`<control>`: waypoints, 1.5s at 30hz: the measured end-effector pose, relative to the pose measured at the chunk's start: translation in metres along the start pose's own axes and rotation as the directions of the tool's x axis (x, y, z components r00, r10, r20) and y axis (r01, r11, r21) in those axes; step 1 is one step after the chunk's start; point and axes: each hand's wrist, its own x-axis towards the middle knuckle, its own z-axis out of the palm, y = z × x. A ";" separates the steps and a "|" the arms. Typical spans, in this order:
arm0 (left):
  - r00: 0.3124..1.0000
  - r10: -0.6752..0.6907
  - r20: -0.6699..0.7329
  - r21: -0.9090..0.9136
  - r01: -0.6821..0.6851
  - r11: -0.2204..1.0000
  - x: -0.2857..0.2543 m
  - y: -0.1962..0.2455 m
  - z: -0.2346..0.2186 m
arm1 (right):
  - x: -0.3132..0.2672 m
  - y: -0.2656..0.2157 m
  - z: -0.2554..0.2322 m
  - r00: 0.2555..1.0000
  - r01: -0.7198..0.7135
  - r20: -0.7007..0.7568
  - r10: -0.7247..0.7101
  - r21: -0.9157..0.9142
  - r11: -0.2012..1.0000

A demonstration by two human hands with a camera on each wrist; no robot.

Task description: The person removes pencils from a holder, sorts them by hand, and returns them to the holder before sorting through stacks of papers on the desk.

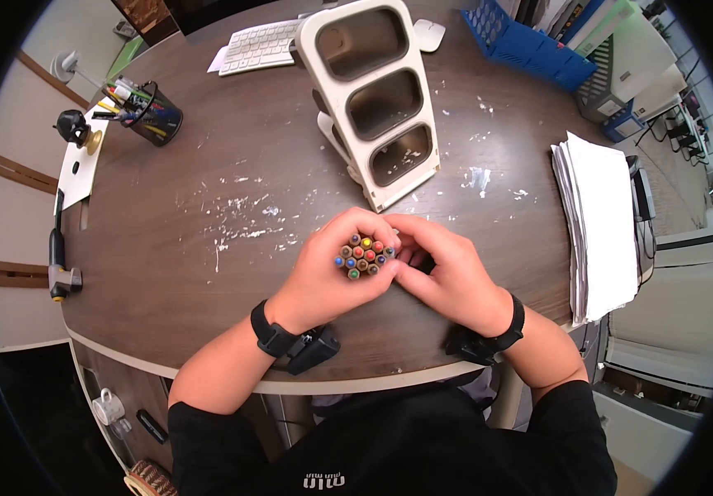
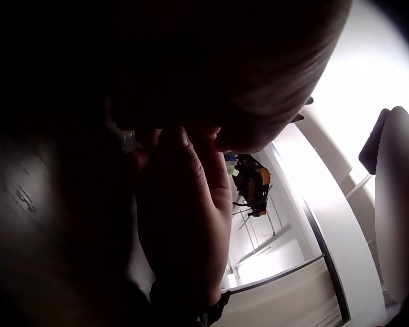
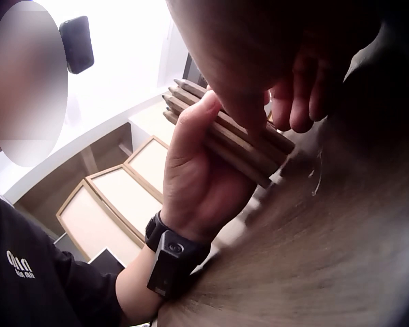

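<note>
My left hand [image 1: 319,269] grips a bundle of coloured pencils [image 1: 362,255] close over the desk's near half. The pencils have brown wooden bodies, and their red, yellow, blue, green and dark tips point up towards the head camera. In the right wrist view, the left thumb lies across the bundled pencils [image 3: 249,146], whose lower ends slant down to the desk. My right hand [image 1: 460,277] meets the bundle from the right, with its thumb and curled fingers around that side. Its fingertips are partly hidden. The left wrist view is mostly dark.
A white stand [image 1: 362,107] with three openings is right beyond the hands. White flakes [image 1: 241,219] are scattered over the desk. A pen cup [image 1: 158,116] is at left, a keyboard [image 1: 257,47] and mouse [image 1: 429,35] at the back, and a paper stack [image 1: 600,223] at right.
</note>
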 end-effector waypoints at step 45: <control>0.879 -0.470 0.073 -0.867 0.289 0.406 0.007 -0.001 -0.007 | -0.002 -0.003 -0.034 0.808 0.362 -0.333 -0.487 -0.372 0.855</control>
